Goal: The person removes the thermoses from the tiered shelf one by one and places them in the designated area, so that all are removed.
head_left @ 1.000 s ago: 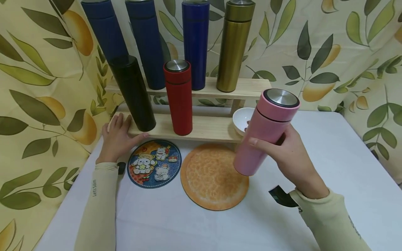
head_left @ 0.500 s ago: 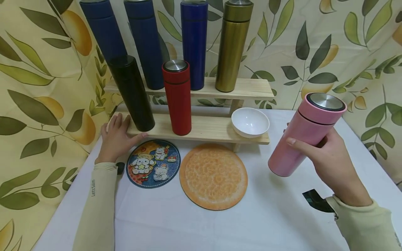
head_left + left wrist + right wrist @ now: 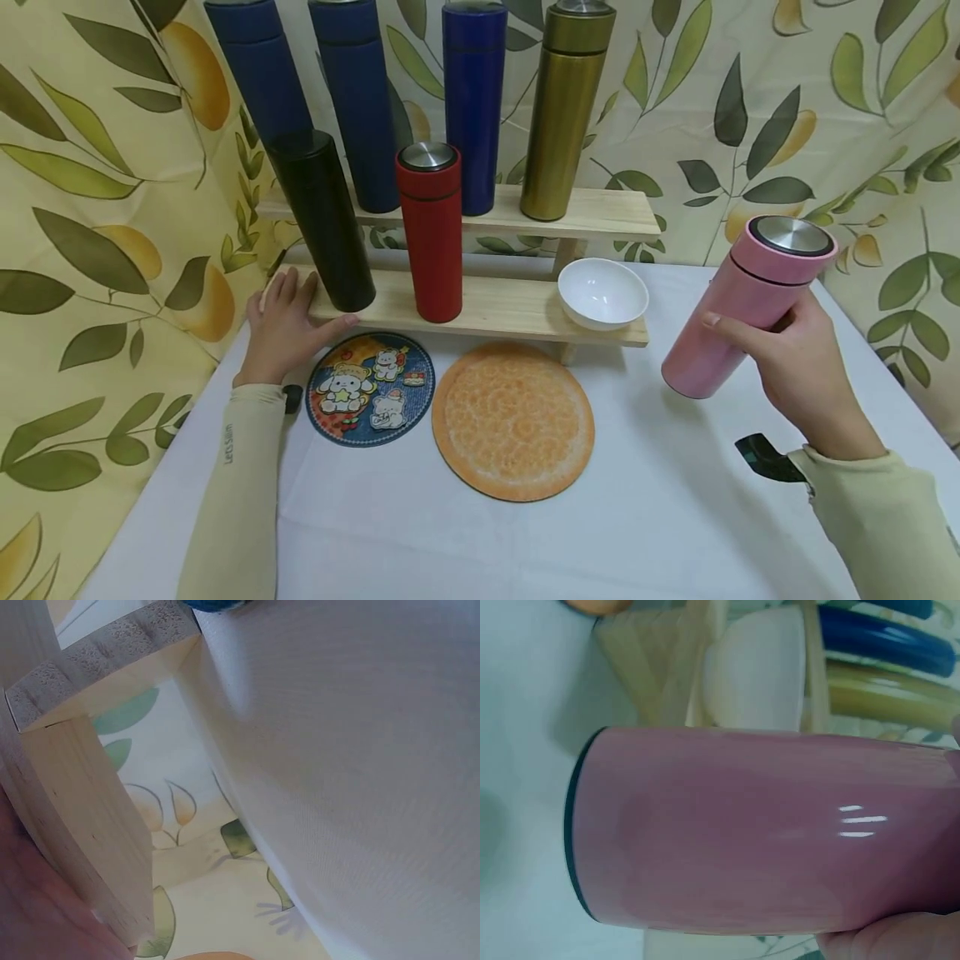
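My right hand [image 3: 806, 367] grips a pink thermos bottle [image 3: 738, 312] with a steel-topped lid, tilted, over the right side of the table. The thumb lies across its near side. Across the right wrist view the bottle [image 3: 750, 832] fills the middle, its dark base ring facing left. At the far left, my left hand [image 3: 281, 329] rests on the end of the wooden rack's lower shelf [image 3: 510, 304], fingers spread over the board and thumb along its front edge. A black bottle [image 3: 322, 221] stands beside that hand. The left wrist view shows the rack's end [image 3: 90, 817] close against the palm.
On the lower shelf are a red bottle [image 3: 430, 233] and a white bowl [image 3: 602, 293]. Several blue bottles and a gold bottle [image 3: 566, 117] stand on the upper shelf [image 3: 600, 212]. A cartoon-print round mat [image 3: 371, 389] and a tan round mat [image 3: 513, 422] lie in front.
My right hand has carried the pink thermos bottle rightward, away from the tan mat and the bowl, which now shows fully. The left hand has stayed on the shelf end.
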The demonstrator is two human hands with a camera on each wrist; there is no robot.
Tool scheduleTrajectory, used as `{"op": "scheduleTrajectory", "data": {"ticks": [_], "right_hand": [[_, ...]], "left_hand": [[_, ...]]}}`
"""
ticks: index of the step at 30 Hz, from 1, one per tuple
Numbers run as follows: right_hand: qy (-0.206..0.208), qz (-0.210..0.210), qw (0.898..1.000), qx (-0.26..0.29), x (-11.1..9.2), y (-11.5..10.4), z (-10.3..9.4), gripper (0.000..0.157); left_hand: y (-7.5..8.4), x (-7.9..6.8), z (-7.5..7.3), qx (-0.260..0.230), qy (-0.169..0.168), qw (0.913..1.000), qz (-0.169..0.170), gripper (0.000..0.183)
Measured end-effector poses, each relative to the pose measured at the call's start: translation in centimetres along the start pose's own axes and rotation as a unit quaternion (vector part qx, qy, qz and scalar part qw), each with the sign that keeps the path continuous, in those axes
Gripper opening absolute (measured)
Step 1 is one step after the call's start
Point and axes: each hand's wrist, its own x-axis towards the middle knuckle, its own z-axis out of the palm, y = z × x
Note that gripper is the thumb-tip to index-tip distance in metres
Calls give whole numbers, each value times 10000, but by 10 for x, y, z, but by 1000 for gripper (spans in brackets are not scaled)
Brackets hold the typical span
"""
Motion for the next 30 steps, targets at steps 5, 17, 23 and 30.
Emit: {"op": "scheduleTrajectory", "data": {"ticks": [5, 17, 23, 30], "right_hand": [[188, 330, 9943, -992, 19, 6, -5, 62], [340, 331, 9910, 1255, 83, 26, 3, 68], [394, 540, 9902, 1224, 109, 32, 9, 77], [506, 663, 9937, 745, 134, 38, 12, 83]], "left_hand": [[2, 0, -1, 1, 20, 10000, 24, 115], [3, -1, -4, 22, -12, 10000, 2, 115], [1, -1, -1, 27, 6, 10000, 9, 116], [2, -2, -1, -10, -8, 10000, 26, 115]]}}
